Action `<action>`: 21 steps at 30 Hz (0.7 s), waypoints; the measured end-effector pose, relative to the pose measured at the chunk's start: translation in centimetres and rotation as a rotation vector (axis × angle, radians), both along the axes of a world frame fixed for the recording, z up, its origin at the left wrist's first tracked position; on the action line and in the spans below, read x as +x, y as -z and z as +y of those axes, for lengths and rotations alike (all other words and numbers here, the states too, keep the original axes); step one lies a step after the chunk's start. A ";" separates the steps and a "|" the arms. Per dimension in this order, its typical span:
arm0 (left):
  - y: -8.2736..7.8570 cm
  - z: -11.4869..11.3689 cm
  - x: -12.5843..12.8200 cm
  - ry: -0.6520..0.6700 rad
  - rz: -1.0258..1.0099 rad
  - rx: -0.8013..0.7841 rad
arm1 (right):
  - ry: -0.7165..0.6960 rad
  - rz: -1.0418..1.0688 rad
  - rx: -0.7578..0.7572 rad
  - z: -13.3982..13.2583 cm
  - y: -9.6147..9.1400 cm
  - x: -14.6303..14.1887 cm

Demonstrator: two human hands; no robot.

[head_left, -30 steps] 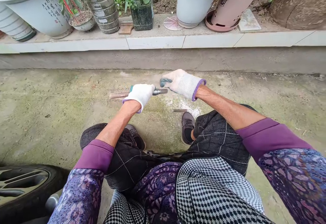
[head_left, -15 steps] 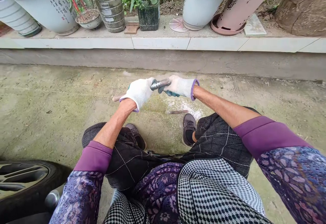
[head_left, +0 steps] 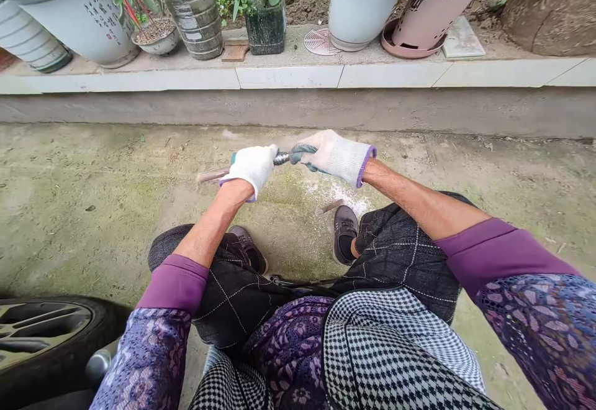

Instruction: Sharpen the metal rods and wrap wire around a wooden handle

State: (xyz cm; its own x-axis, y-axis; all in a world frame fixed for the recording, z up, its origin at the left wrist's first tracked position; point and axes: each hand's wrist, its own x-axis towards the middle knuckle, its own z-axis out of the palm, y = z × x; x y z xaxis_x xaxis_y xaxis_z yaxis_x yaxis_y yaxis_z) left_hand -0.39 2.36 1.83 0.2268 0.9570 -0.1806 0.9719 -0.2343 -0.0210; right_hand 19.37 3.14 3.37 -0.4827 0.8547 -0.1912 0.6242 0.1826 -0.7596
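White knit gloves [head_left: 342,160] cover both hands: left hand [head_left: 250,171] closed around a wooden handle [head_left: 213,176], right hand [head_left: 326,157] closed on its dark steel end [head_left: 282,159].

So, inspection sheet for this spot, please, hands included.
Surface: mossy concrete ground.
Job's things: wooden handle with a dark metal end, held between both hands.
Clutter: short rod lying by white powder.
Grippers: gloved left hand grips the handle; gloved right hand wraps the metal end.
Cables: nothing seen.
Surroundings: potted plants on a tiled kerb; car tyre at lower left.
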 end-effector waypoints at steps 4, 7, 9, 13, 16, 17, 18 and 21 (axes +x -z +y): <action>0.3 -0.6 0.8 0.058 0.019 -0.047 | -0.019 -0.117 0.210 1.1 -1.1 0.3; -0.2 -1.1 1.3 0.099 0.059 -0.105 | -0.005 -0.178 0.200 1.6 -1.2 0.2; -0.7 -1.4 1.5 0.129 0.078 -0.153 | 0.027 -0.178 0.147 1.8 -1.1 0.0; -1.0 -1.6 1.4 0.143 0.064 -0.218 | 0.080 -0.154 0.058 1.8 -0.9 -0.4; -0.6 -1.2 0.8 0.145 0.037 -0.185 | 0.096 -0.141 0.064 1.9 -0.8 -0.4; -0.4 -1.1 0.6 0.143 0.016 -0.172 | 0.100 -0.126 0.064 2.0 -0.7 -0.4; -0.3 -0.9 0.4 0.139 -0.015 -0.161 | 0.109 -0.105 0.059 2.1 -0.6 -0.3; -0.7 -0.6 0.1 0.109 -0.198 -0.132 | 0.159 -0.029 0.019 2.4 -0.4 -0.2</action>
